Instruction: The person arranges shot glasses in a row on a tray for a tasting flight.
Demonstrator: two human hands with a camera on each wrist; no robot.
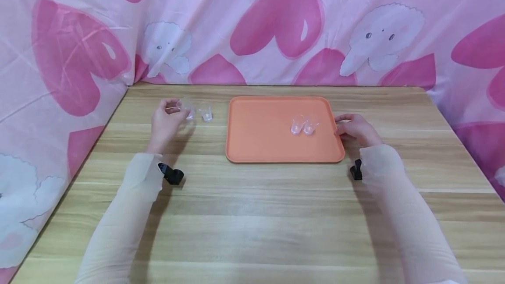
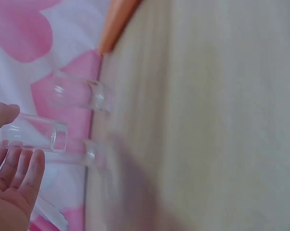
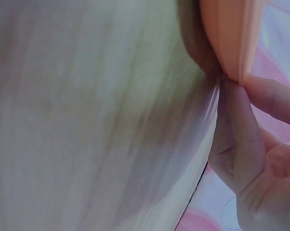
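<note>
My left hand (image 1: 165,122) holds a small clear shot glass (image 2: 36,134) between thumb and fingertips, raised over the back left of the table. Just beyond it in the left wrist view, a second clear glass (image 2: 89,153) stands on the wood, partly hidden by the held one. Another clear glass (image 1: 206,113) is a little to the right. Two more glasses (image 1: 297,126) stand side by side on the right half of an orange tray (image 1: 256,143). At that tray's right edge, my right hand (image 1: 357,129) pinches the rim between thumb and fingers.
The wooden table (image 1: 252,214) reaches back to a pink curtain (image 1: 213,21) printed with hearts, which also hangs along the left and right sides. The tray lies near the table's back edge. Each wrist carries a small black camera (image 1: 171,174).
</note>
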